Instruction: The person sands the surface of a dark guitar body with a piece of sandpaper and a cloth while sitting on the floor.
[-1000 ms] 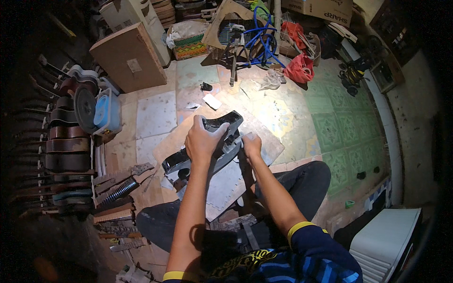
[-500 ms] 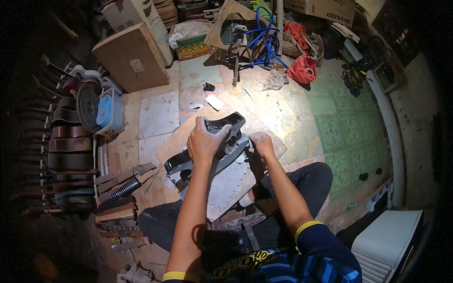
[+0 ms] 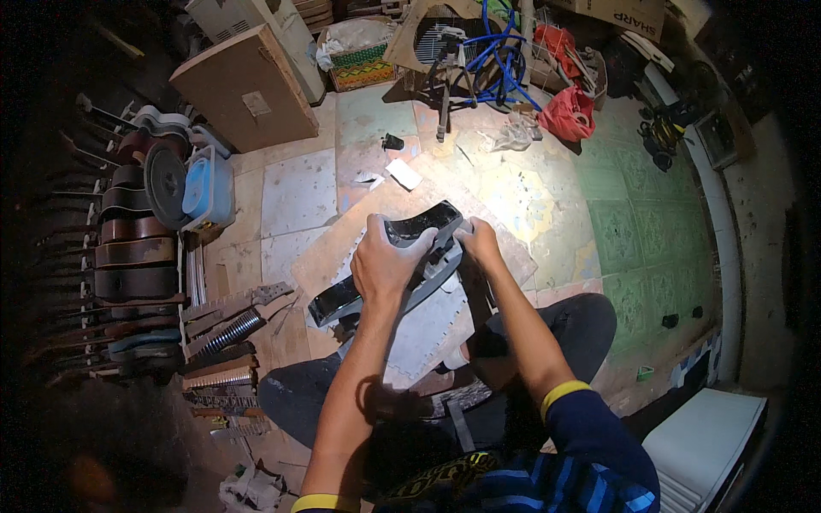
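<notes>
Tilted above my lap is a guitar body (image 3: 335,299) with glossy black curved sides and a dull grey face. My left hand (image 3: 381,263) is wrapped round its side near the waist, thumb over the edge. At the body's right end, my right hand (image 3: 481,243) has its fingers curled and pressed together against the edge; anything between them is hidden. Beneath lie a light grey mat (image 3: 428,342) with a notched edge and a brown board (image 3: 329,256) on the floor.
Several guitars (image 3: 137,227) line the left side, beside a blue-lidded tub (image 3: 198,190) and some guitar necks (image 3: 227,333). Ahead are a white paper piece (image 3: 404,174), a small black cup (image 3: 392,141), a coiled blue hose (image 3: 505,73) and a red bag (image 3: 571,115).
My right hand has moved up against the guitar body's right end. My left hand keeps its grip. The whole view has shifted slightly.
</notes>
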Demonstrator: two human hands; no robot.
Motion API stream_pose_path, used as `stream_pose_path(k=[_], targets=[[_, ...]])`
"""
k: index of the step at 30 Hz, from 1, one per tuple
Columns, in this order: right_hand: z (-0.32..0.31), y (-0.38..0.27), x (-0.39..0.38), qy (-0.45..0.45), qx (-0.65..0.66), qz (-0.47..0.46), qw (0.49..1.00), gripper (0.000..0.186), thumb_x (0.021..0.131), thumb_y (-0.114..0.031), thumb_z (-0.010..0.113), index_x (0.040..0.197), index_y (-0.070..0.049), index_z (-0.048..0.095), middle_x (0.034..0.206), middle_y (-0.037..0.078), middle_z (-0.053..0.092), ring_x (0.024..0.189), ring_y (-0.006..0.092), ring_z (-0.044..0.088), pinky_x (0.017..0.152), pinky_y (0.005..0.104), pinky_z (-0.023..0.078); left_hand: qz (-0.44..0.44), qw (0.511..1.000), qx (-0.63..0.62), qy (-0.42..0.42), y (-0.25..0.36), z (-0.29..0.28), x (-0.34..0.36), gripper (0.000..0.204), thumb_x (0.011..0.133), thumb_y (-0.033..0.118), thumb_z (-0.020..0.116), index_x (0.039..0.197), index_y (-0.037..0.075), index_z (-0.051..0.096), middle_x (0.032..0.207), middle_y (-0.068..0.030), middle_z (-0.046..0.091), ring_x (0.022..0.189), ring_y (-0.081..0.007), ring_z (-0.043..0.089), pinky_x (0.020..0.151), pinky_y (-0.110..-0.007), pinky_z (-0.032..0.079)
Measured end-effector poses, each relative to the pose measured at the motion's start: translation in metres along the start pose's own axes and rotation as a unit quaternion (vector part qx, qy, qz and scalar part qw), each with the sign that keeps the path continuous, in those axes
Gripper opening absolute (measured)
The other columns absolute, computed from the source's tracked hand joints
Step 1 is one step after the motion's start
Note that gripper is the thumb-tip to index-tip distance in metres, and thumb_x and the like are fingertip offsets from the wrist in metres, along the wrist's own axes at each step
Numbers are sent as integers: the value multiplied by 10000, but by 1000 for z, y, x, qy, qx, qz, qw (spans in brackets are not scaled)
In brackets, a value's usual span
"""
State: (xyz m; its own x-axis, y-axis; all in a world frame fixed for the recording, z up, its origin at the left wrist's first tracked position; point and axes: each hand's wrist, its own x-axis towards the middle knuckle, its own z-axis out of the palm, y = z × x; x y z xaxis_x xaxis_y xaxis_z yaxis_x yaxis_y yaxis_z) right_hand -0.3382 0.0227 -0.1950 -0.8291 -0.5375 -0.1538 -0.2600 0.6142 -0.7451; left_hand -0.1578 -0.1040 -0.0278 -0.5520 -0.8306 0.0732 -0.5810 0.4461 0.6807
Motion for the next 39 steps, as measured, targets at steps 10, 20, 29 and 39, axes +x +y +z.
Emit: stream_pose_path(k=[10,20,29,39], targets=[[5,4,-17,0,37,-6,999,367,853,-308,783,912,33,663,909,258,706,864,403,692,785,451,526,-22,1000,10,-9,0,-1,-1,665,685,542,876,996,20,604,898,-240,728,870,-426,717,750,-484,556],[19,-6,-58,98,125,62,985,251,865,-199,764,943,10,648,906,199,706,849,334,682,783,427,520,21,1000,-1,20,4,0,-4,649,685,542,869,944,31,565,786,-217,699,763,-427,697,666,-497,543],[21,-33,-72,66,264,144,952,219,881,-110,683,1042,31,634,914,119,704,825,227,660,762,378,531,17,1000,10,20,1,1,-7,649,678,551,866,932,35,565,798,-217,706,758,-417,702,663,-501,546],[16,-16,-54,113,311,189,925,213,849,-122,705,1010,12,668,904,110,708,842,220,659,748,366,524,19,1000,14,20,8,4,-8,672,680,574,855,952,31,566,797,-213,706,765,-418,704,660,-508,546]])
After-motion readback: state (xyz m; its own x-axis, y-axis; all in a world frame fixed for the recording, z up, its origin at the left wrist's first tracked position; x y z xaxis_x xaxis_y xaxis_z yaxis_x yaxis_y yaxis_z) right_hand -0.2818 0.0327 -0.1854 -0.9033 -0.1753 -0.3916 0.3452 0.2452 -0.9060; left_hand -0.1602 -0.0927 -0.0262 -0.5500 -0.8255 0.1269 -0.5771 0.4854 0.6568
